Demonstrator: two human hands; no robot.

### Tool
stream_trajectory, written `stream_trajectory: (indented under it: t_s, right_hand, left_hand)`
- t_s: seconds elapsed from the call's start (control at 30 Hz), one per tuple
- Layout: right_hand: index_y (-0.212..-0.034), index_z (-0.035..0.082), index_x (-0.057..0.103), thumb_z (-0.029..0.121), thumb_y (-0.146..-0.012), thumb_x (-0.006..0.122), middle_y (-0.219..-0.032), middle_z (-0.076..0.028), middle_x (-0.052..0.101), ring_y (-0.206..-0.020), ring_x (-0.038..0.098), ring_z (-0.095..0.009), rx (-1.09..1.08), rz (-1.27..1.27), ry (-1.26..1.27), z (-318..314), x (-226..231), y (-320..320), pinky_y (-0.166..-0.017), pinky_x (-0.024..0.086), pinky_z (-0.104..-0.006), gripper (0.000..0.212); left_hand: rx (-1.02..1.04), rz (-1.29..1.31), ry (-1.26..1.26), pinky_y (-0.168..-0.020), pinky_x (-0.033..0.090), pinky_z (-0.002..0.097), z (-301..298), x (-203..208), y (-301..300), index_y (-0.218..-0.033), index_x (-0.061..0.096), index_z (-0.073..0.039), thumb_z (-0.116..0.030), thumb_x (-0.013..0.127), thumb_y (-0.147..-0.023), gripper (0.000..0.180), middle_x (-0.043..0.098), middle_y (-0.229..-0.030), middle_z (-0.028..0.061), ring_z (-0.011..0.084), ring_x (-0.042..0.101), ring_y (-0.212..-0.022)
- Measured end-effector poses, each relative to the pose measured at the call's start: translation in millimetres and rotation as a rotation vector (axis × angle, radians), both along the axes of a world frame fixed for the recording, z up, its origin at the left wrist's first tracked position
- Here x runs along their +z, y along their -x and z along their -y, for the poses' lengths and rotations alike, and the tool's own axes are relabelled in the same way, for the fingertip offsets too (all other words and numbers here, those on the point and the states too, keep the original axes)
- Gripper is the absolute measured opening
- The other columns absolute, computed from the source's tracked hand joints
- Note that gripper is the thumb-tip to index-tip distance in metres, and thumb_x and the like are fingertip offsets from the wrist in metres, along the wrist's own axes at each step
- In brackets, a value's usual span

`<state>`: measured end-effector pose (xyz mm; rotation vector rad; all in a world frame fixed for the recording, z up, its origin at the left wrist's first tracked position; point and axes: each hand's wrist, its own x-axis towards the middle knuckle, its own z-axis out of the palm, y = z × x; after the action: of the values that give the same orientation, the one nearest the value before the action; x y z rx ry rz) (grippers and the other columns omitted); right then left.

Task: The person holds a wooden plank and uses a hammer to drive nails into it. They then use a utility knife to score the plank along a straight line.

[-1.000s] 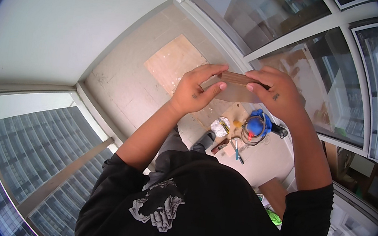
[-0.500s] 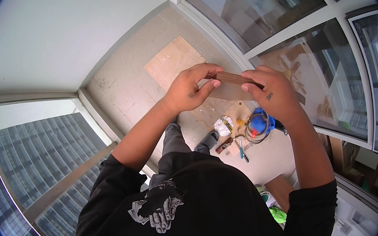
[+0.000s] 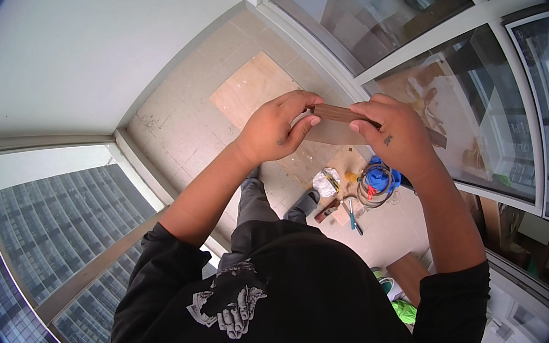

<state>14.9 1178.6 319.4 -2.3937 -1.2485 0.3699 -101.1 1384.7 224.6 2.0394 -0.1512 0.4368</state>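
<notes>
A dark brown wooden board [image 3: 338, 113], seen mostly on its narrow edge, is raised in front of me between both hands. My left hand [image 3: 277, 122] is closed at its left end, thumb below and fingers above. Farther along the same piece, my right hand [image 3: 397, 133] grips it with the thumb on the near side. The wood's far right end sticks out beyond my right hand. Fingers of both hands partly cover it.
On the floor lie a pale plywood sheet [image 3: 248, 93], a white crumpled bag [image 3: 326, 182], a blue bundle with a coiled hose [image 3: 380, 178], a hammer [image 3: 353, 217] and a red-brown hand plane [image 3: 326, 211]. Glass doors [image 3: 464, 102] stand at right, a window [image 3: 70, 215] at left.
The board and both hands stay almost in place, with only a slight shift in the right hand. Below, more of the blue bundle and hose looks different in outline.
</notes>
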Motion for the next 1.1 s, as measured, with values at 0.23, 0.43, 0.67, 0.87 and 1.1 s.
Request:
stream_trajectory:
  t_s: [0.23,0.43,0.67,0.87,1.1]
  right_hand:
    - [-0.106,0.007,0.072,0.021,-0.085,0.071,-0.089,-0.009,0.064,-0.081,0.064,-0.030,0.003,0.020,0.002,0.2,-1.8,0.0,-0.073,0.051,-0.0389,0.024]
    - [-0.105,0.007,0.071,0.021,-0.086,0.071,-0.089,-0.009,0.064,-0.081,0.064,-0.030,-0.008,0.006,-0.031,1.1,-3.6,1.2,-0.073,0.051,-0.0388,0.024]
    - [-0.105,0.007,0.071,0.020,-0.086,0.071,-0.089,-0.009,0.064,-0.081,0.064,-0.030,-0.001,0.016,-0.047,1.8,-5.3,0.7,-0.073,0.050,-0.0391,0.024]
    - [-0.105,0.008,0.071,0.020,-0.085,0.071,-0.090,-0.009,0.064,-0.082,0.064,-0.030,-0.007,0.010,-0.041,1.8,-5.7,0.3,-0.073,0.050,-0.0397,0.024]
    - [-0.105,0.008,0.071,0.021,-0.086,0.070,-0.090,-0.009,0.064,-0.081,0.064,-0.030,-0.002,0.011,-0.056,2.2,-6.5,-1.1,-0.073,0.051,-0.0402,0.023]
  left_hand:
    - [-0.005,-0.002,0.008,-0.082,0.056,0.0348,0.6,-1.2,-0.5,-0.116,0.060,0.000,-0.010,0.065,-0.093,0.026,0.066,-0.106,0.0153,0.0285,0.069,-0.089]
    - [0.010,-0.004,-0.023,-0.080,0.056,0.0347,2.7,0.4,-0.7,-0.117,0.059,0.000,-0.008,0.065,-0.093,0.026,0.066,-0.105,0.0156,0.0287,0.069,-0.088]
    - [0.037,0.028,-0.052,-0.077,0.055,0.0343,6.3,-0.3,-0.4,-0.116,0.059,0.000,-0.006,0.064,-0.092,0.025,0.065,-0.103,0.0160,0.0284,0.069,-0.087]
    - [0.037,0.038,-0.056,-0.078,0.055,0.0342,6.8,-2.1,-0.2,-0.117,0.059,0.001,-0.005,0.064,-0.091,0.027,0.065,-0.105,0.0165,0.0285,0.069,-0.088]
    - [-0.011,0.083,0.102,-0.090,0.052,0.0379,4.8,5.1,-0.6,-0.122,0.059,0.002,-0.008,0.068,-0.088,0.036,0.066,-0.113,0.0177,0.0286,0.066,-0.101]
